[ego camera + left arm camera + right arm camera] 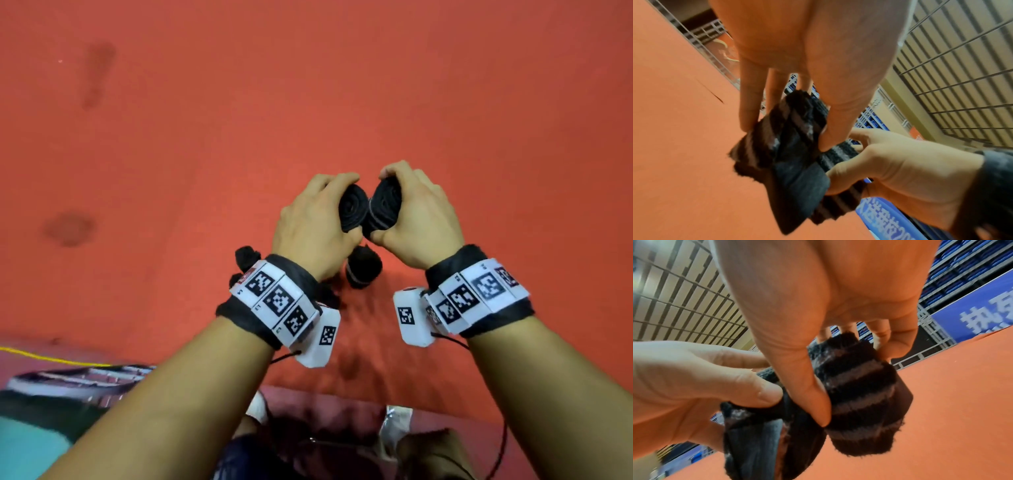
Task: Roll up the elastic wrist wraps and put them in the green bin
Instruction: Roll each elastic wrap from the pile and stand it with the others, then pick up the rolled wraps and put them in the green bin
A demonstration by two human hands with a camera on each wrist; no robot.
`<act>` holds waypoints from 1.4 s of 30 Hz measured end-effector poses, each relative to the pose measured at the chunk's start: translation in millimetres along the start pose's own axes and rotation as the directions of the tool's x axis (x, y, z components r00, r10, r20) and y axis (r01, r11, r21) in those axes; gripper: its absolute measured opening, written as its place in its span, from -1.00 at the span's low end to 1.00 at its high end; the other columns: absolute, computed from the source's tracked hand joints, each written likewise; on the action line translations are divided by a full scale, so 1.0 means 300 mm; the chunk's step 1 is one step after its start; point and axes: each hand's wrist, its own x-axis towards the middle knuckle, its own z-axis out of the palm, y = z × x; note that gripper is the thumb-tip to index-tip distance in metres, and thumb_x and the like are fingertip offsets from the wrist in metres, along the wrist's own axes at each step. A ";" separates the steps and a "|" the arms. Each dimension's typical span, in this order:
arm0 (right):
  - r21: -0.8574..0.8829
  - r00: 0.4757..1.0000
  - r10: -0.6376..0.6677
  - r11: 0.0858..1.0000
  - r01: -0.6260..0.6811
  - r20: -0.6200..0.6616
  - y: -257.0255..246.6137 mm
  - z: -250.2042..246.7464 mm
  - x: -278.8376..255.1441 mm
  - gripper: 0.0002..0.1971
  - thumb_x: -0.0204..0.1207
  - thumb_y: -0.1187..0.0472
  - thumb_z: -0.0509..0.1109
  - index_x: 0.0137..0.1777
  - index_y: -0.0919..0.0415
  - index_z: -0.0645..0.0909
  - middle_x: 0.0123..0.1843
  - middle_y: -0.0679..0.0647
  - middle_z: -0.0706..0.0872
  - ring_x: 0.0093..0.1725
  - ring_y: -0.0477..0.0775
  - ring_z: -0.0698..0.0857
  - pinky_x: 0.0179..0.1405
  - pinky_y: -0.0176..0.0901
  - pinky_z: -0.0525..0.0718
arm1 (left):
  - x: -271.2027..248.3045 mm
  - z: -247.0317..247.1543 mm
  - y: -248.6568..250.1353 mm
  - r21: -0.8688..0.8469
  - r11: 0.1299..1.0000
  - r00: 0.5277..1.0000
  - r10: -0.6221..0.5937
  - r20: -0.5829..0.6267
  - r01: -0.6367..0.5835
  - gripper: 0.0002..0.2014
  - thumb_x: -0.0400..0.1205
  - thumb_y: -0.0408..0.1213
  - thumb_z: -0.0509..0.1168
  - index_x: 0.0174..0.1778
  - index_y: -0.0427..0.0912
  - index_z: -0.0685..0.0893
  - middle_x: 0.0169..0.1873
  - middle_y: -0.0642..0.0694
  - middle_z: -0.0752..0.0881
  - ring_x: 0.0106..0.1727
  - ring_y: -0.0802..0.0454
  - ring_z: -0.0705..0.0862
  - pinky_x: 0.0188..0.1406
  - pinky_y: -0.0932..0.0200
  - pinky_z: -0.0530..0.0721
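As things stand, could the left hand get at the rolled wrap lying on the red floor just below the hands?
Probably not yet. The left hand already grips a rolled wrap, as the right hand grips another. The floor roll lies uncovered beneath them, so the path looks free once the left hand is emptied.

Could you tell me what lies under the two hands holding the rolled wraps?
Under the left hand and right hand, each gripping a rolled wrap, another dark roll lies on the red floor. The left wrist partly covers more dark fabric, so its shape stays unclear.
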 end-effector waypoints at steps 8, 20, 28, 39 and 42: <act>0.035 0.962 -0.193 0.981 0.190 0.193 -0.568 0.133 -0.002 -0.27 0.19 0.24 0.62 0.39 0.04 0.45 0.23 0.10 0.57 0.10 0.36 0.56 0.02 -0.02 0.46 | -0.236 -0.396 -0.326 -0.019 0.983 0.976 -0.185 -0.117 0.184 -0.32 0.45 -0.13 0.51 0.54 0.11 0.53 0.41 0.11 0.57 0.32 -0.05 0.64 0.17 0.02 0.57; 0.251 0.589 -0.620 0.769 0.588 0.518 -1.073 0.470 -0.223 -0.27 0.19 0.23 0.61 0.38 0.02 0.42 0.27 0.06 0.55 0.12 0.29 0.53 0.10 0.00 0.46 | -0.846 -0.569 -0.590 -0.164 0.754 0.642 -0.635 -0.429 0.636 -0.39 0.36 -0.18 0.53 0.39 0.04 0.62 0.30 0.08 0.63 0.25 0.00 0.64 0.13 0.05 0.66; 0.346 0.302 -0.716 0.606 0.717 0.629 -1.343 0.649 -0.482 -0.27 0.21 0.27 0.54 0.43 0.08 0.43 0.32 0.09 0.52 0.18 0.32 0.58 0.16 -0.02 0.51 | -1.231 -0.611 -0.697 -0.504 0.403 0.130 -0.861 -0.492 0.764 -0.39 0.38 -0.36 0.59 0.36 0.04 0.67 0.22 -0.06 0.55 0.13 0.08 0.56 0.09 0.59 0.30; 0.108 0.268 -0.589 0.524 0.845 0.762 -1.744 1.204 -0.670 -0.27 0.47 0.07 0.55 0.57 0.07 0.28 0.44 0.00 0.46 0.37 0.20 0.52 0.11 0.01 0.62 | -1.381 -0.672 -1.332 -0.395 0.101 0.012 -0.975 -0.222 0.913 -0.39 0.46 -0.22 0.52 0.44 0.03 0.52 0.34 -0.02 0.58 0.38 -0.13 0.44 0.28 0.00 0.57; 0.011 0.284 -0.527 0.487 0.874 0.801 -1.795 1.355 -0.701 -0.32 0.46 0.05 0.57 0.49 0.10 0.31 0.42 0.00 0.48 0.41 0.21 0.46 0.06 -0.01 0.65 | -1.377 -0.666 -1.457 -0.250 0.056 0.024 -0.991 -0.129 0.967 -0.47 0.51 -0.22 0.47 0.39 0.04 0.48 0.33 0.01 0.57 0.34 -0.18 0.42 0.04 -0.01 0.65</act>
